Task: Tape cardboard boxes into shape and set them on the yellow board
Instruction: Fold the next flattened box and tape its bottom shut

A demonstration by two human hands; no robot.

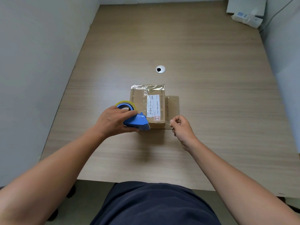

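Currently the left hand (113, 122) grips the blue tape dispenser (135, 121) against the cardboard box (146, 104) mid-table; the right hand (182, 129) pinches the tape end (clear, barely visible) rightward across the box's near edge.

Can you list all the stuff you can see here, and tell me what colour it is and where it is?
cardboard box: 1, brown with a white label and shiny clear tape, middle of the table
tape dispenser: 1, blue with a yellowish roll, at the box's near left corner
strip of tape: 1, clear, stretched from the dispenser to the right hand
cable hole: 1, silver, in the table beyond the box
white boxes: a few, white and blue, far right corner
table: 1, light wood
left hand: 1, gripping the dispenser
right hand: 1, pinching the tape end
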